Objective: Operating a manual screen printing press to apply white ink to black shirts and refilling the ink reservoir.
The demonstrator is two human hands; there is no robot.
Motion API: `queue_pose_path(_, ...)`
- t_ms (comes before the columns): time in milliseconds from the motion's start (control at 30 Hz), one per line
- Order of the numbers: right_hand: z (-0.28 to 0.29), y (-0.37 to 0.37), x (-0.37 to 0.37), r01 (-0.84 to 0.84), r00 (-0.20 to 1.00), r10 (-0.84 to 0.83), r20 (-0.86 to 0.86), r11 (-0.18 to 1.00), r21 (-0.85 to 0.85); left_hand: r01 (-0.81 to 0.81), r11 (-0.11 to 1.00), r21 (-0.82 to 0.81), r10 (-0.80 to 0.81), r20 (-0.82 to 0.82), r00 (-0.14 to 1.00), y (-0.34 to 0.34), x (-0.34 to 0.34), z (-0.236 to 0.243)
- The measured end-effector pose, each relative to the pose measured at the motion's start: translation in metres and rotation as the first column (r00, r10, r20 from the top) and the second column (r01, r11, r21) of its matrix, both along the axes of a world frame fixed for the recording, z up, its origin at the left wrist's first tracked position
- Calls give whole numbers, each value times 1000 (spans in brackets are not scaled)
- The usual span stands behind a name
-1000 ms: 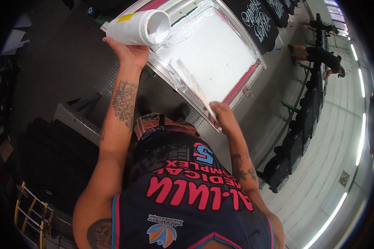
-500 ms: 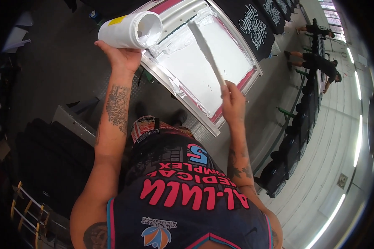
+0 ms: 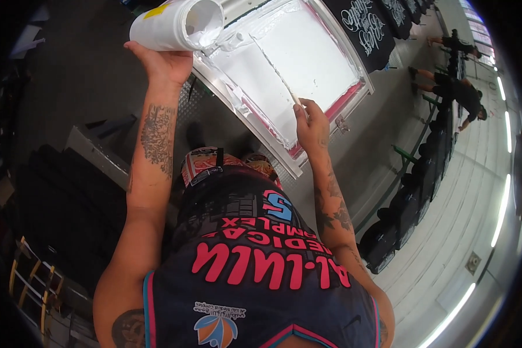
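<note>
A large white plastic tub (image 3: 159,30) lies tipped on its side in my left hand (image 3: 167,66), which is wrapped round it from below. Its mouth faces right over the left edge of a metal-framed printing screen (image 3: 287,164). Thick white ink (image 3: 307,49) coats the inside of the tub and spreads across the mesh. My right hand (image 3: 312,123) is closed round the near end of a slim, ink-smeared stick (image 3: 277,72). The stick slants over the ink, far end to the left; whether it is dipped in is hard to tell.
Black shirts with white lettering (image 3: 362,32) lie beyond the screen at right. Farther right, a long row of dark garments (image 3: 412,203) runs along a green-legged rack, where two people (image 3: 461,93) stand. Dark fabric (image 3: 64,203) is piled at left, near a yellow metal frame (image 3: 35,278).
My right hand has moved left, and the stick has turned from its broad side to a thin edge. The tub sits slightly higher and farther left in view, still tipped.
</note>
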State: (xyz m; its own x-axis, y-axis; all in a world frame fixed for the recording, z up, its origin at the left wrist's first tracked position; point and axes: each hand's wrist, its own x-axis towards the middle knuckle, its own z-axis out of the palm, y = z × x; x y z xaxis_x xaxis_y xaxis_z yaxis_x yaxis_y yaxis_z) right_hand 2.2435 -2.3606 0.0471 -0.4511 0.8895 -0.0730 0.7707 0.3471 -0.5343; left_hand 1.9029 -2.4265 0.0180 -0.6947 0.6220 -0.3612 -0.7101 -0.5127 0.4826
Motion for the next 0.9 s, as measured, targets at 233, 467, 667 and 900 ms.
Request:
queue_pose_path(233, -7, 17, 92, -109, 986, 33, -161, 866, -488, -106, 988, -116, 96, -88, 991, -6, 55, 1)
queue_pose_path(467, 7, 40, 163, -199, 979, 100, -176, 641, -741, -251, 962, -112, 244, -74, 967, -16, 115, 3)
queue_pose_path(667, 4, 32, 162, -267, 961, 236, -145, 649, -712, -303, 945, -127, 295, -77, 952, -14, 141, 6)
queue_pose_path(900, 2, 13, 143, -265, 957, 276, -88, 712, -650, -291, 951, -104, 290, -28, 957, -26, 135, 6)
